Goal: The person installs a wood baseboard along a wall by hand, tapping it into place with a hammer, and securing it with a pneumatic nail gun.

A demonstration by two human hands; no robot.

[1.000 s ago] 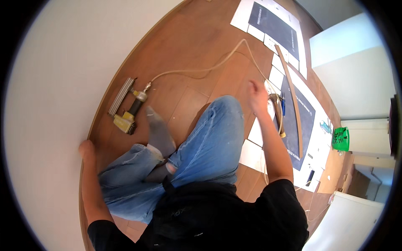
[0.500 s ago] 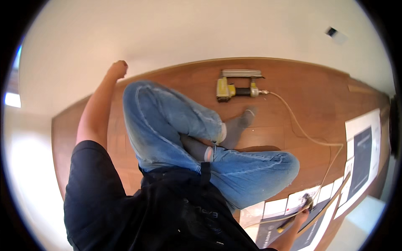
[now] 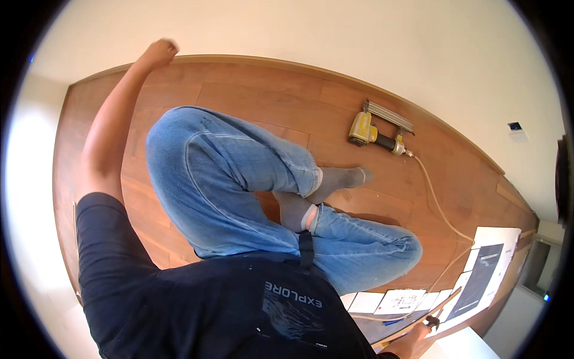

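- Head view: person sits cross-legged on the wood floor [image 3: 251, 96], against the wall [image 3: 311, 30].
- Long thin wood strip [image 3: 418, 320] at lower right, lying diagonally; right hand [image 3: 423, 328] closed around it.
- Left hand [image 3: 158, 51] far off at upper left, fisted, empty, by the baseboard.
- Yellow nail gun [image 3: 375, 133] lies apart, its hose [image 3: 439, 209] trailing toward the strip.

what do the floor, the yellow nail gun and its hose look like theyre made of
Brown plank floor: wood or wood-look laminate, smooth satin sheen, visible grain and board seams. Yellow nail gun: seemingly painted metal body, bare silvery metal magazine, dark grip likely rubber. Pale beige hose: flexible plastic or rubber, judging by its loose curve.
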